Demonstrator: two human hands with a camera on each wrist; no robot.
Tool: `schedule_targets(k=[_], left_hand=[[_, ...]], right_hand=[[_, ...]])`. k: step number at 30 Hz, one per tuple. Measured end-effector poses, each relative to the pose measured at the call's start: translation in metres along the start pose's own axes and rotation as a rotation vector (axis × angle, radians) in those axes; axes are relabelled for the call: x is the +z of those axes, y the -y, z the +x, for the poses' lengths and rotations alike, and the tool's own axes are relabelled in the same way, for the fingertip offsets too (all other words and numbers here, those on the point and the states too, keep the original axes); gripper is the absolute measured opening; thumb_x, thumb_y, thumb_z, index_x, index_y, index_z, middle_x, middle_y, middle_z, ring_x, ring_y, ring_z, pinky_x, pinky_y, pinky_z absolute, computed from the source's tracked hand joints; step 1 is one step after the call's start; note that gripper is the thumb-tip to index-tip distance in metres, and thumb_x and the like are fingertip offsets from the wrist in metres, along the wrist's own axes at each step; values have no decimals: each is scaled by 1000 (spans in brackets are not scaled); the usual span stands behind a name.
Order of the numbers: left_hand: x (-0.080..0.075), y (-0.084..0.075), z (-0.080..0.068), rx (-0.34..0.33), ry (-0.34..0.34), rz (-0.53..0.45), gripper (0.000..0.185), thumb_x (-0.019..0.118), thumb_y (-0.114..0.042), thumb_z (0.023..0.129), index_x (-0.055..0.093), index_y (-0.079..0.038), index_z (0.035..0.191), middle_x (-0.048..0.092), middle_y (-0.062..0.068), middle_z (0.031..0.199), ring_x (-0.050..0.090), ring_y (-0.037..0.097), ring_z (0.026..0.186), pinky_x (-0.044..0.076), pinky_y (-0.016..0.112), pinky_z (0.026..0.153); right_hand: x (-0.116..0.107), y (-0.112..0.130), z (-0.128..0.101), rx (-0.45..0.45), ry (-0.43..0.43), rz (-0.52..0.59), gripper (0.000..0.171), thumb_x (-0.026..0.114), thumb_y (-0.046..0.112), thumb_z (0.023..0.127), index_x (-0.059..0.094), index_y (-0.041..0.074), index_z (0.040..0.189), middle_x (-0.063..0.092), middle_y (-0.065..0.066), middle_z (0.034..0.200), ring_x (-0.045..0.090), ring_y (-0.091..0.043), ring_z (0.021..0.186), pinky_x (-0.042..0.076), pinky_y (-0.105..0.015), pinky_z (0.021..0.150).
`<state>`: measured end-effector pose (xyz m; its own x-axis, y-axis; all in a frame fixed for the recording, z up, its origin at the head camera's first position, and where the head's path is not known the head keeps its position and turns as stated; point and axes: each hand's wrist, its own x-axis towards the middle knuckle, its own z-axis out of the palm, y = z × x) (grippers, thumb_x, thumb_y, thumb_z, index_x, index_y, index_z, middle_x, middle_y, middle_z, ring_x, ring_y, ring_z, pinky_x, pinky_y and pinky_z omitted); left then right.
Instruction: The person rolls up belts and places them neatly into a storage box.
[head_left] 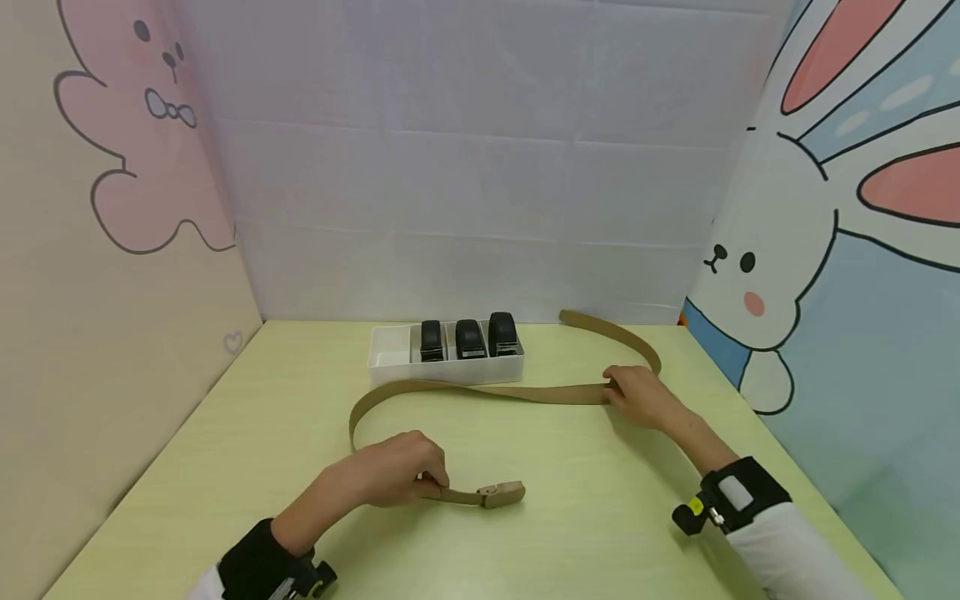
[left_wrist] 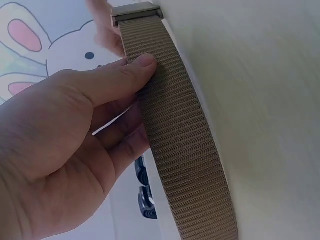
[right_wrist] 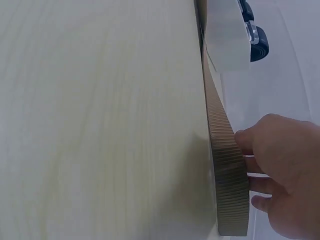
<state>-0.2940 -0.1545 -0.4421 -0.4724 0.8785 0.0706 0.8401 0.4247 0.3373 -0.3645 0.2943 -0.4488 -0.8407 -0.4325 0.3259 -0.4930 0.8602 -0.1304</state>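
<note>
A tan webbing belt (head_left: pixel 547 393) stands on edge on the table in a long S-curve, its plain end curling away at the back right. My left hand (head_left: pixel 401 468) pinches the strap just behind its buckle (head_left: pixel 502 494). In the left wrist view, the left thumb (left_wrist: pixel 145 61) presses the ribbed face of the strap, with the other fingers behind it. Farther along, my right hand (head_left: pixel 643 397) grips the strap at its upper edge. The right wrist view shows those fingertips (right_wrist: pixel 242 134) right at that edge, partly hidden behind the webbing.
Behind the belt sits a white divided tray (head_left: pixel 390 372) with black rolled belts (head_left: pixel 470 339) in its compartments; its left compartment holds nothing. A white back wall (head_left: pixel 480 183) and printed side panels (head_left: pixel 862 350) border the pale table (head_left: pixel 600 533).
</note>
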Motion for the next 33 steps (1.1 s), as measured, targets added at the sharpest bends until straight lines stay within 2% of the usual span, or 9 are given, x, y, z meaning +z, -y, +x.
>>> schedule_targets(k=[3,4,7,10,14,18,21,26,33], left_hand=[[-3,2,-2,-4,21,-29,14,84,-7,101,88,-17,92,80,-11,89,61,-10,79,53,13,74],[-3,3,0,-1,27,-42,12,84,-10,102,88,-18,93,80,-12,90,61,-10,80,54,14,75],[-4,8,9,-8,18,-87,7,83,-19,105,89,-18,102,82,-11,97,67,-8,86,59,19,82],[-3,15,25,1,-84,-49,13,81,-23,107,87,-14,114,85,-3,109,77,5,98,63,27,88],[-1,20,50,-35,-240,81,29,84,-21,104,83,-5,127,83,9,123,80,25,112,65,37,94],[2,19,71,-102,-256,141,47,92,-32,97,80,-5,134,82,10,132,79,27,118,65,40,99],[5,17,83,-91,-247,149,44,92,-35,97,82,-7,129,85,8,125,81,24,110,65,37,94],[10,13,93,-47,-313,180,8,83,-14,103,88,-10,107,86,0,99,75,11,83,58,24,75],[11,13,99,-80,-381,194,22,90,-32,98,87,-11,103,82,0,86,62,6,71,47,20,64]], right_hand=[[2,-10,-2,-10,8,132,9,74,2,105,79,-4,109,81,-13,95,74,-25,82,62,-46,77],[11,-24,-1,-52,1,189,13,71,8,109,81,0,109,81,-9,95,73,-20,82,62,-42,78],[8,-24,-3,-88,15,268,16,67,9,111,82,1,108,80,-7,91,68,-12,78,60,-38,74],[-6,-7,0,-43,87,366,22,62,11,115,81,-1,115,78,-9,89,61,-7,73,56,-32,73],[-38,40,8,89,201,503,26,57,6,116,78,-8,123,65,-10,79,47,-8,64,47,-30,68],[-55,69,16,163,257,598,29,54,8,117,76,-8,128,58,-4,81,42,-12,66,43,-30,70],[-59,80,20,204,273,649,30,53,8,118,75,-8,131,59,-6,88,46,-15,75,43,-30,72],[-58,85,19,161,249,663,29,57,14,119,74,-4,133,68,-11,103,54,-19,90,48,-31,80],[-57,89,17,76,206,576,37,82,23,104,76,5,136,77,-13,118,62,-20,96,54,-31,82]])
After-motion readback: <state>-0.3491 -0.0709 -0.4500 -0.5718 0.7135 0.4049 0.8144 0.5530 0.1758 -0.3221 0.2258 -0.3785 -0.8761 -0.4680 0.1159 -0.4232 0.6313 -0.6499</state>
